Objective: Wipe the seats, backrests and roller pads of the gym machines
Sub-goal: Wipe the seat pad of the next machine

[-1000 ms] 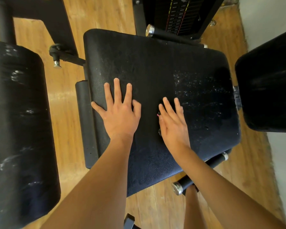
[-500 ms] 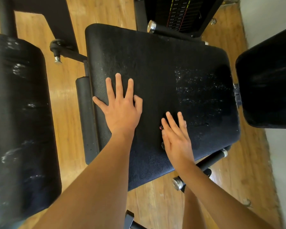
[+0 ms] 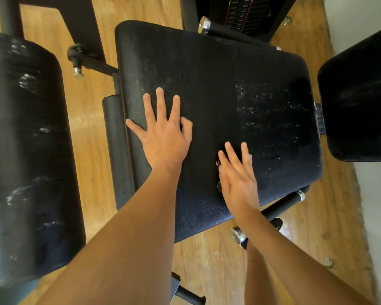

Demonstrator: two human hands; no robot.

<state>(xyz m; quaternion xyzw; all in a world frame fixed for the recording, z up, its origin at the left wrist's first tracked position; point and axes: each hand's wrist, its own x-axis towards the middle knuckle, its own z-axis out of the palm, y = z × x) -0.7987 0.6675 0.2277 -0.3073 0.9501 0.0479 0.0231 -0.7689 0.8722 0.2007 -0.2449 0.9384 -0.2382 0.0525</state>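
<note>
Seat: black seat (image 3: 218, 84) mid-view, pale droplets on its right half.
Around: roller pad (image 3: 24, 150) left, black pad (image 3: 361, 95) right, weight stack (image 3: 240, 14) beyond; handle bar (image 3: 277, 205) under the near-right corner.
Hands: left hand (image 3: 165, 137) flat on the seat, fingers spread; right hand (image 3: 240, 179) flat, fingers straight, over something small and dark, perhaps a cloth.
Room: floor (image 3: 86, 119) strips either side.

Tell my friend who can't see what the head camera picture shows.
Two bare hands press flat on a black padded gym seat, the left hand spread near its left edge and the right hand nearer the front. White specks dot the seat's right side; wooden floor lies below.
</note>
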